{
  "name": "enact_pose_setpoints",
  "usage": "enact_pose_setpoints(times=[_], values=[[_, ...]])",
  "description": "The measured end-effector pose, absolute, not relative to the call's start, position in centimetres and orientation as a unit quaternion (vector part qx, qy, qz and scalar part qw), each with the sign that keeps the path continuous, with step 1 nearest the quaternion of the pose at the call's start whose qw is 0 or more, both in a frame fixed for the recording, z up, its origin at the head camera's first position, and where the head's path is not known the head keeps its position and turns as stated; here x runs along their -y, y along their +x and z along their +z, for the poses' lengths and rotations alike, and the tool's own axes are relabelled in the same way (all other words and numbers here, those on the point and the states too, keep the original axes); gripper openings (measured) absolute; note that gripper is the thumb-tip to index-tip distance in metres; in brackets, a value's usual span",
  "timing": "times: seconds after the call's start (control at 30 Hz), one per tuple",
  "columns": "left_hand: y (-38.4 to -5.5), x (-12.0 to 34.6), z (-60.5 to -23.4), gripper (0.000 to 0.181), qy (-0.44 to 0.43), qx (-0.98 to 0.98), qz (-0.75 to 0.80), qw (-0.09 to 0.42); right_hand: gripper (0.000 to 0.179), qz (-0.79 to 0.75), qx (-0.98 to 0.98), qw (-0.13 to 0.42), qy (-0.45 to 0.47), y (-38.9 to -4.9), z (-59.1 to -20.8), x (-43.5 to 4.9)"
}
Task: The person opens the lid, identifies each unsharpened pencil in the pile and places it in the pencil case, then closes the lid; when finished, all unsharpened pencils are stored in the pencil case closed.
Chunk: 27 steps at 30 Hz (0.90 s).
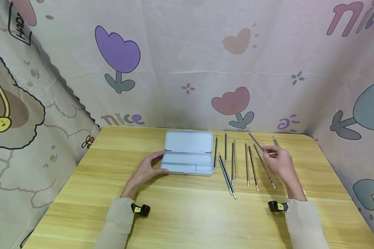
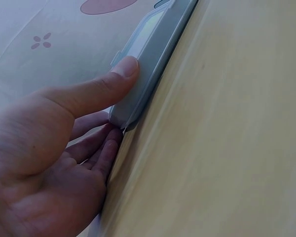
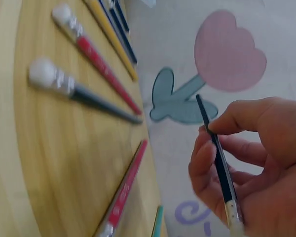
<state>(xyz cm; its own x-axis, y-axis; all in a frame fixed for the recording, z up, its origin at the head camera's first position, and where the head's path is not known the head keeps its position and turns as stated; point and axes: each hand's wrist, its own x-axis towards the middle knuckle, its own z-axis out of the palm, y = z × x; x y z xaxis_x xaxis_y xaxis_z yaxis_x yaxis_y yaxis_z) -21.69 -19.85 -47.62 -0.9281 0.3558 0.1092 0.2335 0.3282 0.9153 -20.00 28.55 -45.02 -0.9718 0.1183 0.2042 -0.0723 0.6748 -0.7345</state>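
Note:
A light blue pencil case (image 1: 178, 168) lies on the table with its lid (image 1: 188, 141) folded back, and its compartments show nothing in them. My left hand (image 1: 145, 170) holds the case by its left end, thumb at the near corner and fingers behind. The left wrist view shows that thumb pressed against the case's wall (image 2: 144, 81). Over the right side of the table, my right hand (image 1: 279, 162) pinches a dark blue pencil (image 3: 220, 163) between thumb and fingers. Its unsharpened tip points away and its white eraser end lies toward the palm.
Several eraser-tipped pencils lie spread right of the case, among them a red-brown one (image 1: 247, 166), a black one (image 1: 253, 167) and a crossing pair (image 1: 225, 174). Another pencil (image 1: 275, 141) lies partly behind the right hand. A patterned cloth (image 1: 174, 69) hangs along the table's far edge.

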Motion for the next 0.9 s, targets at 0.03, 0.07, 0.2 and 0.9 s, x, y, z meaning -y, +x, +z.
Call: enact_pose_setpoints(times=[0.03,0.07,0.2,0.9], values=[[-21.7,19.9,-47.6,0.077,0.182,-0.813,0.550,0.056,0.025,0.409,0.905,0.119,-0.003,-20.0,-44.9,-28.2],[-21.6,19.9,-47.5,0.077,0.181,-0.813,0.551,0.057,0.024,0.410,0.904,0.123,0.007,-20.1,-44.9,-27.8],[-21.9,20.0,-48.1,0.078,0.178,-0.813,0.551,0.059,0.020,0.426,0.896,0.124,0.037,-20.2,-44.9,-26.0],[-22.2,20.2,-49.0,0.080,0.176,-0.817,0.548,0.046,0.018,0.510,0.843,0.067,0.156,-21.1,-46.0,-16.7]])
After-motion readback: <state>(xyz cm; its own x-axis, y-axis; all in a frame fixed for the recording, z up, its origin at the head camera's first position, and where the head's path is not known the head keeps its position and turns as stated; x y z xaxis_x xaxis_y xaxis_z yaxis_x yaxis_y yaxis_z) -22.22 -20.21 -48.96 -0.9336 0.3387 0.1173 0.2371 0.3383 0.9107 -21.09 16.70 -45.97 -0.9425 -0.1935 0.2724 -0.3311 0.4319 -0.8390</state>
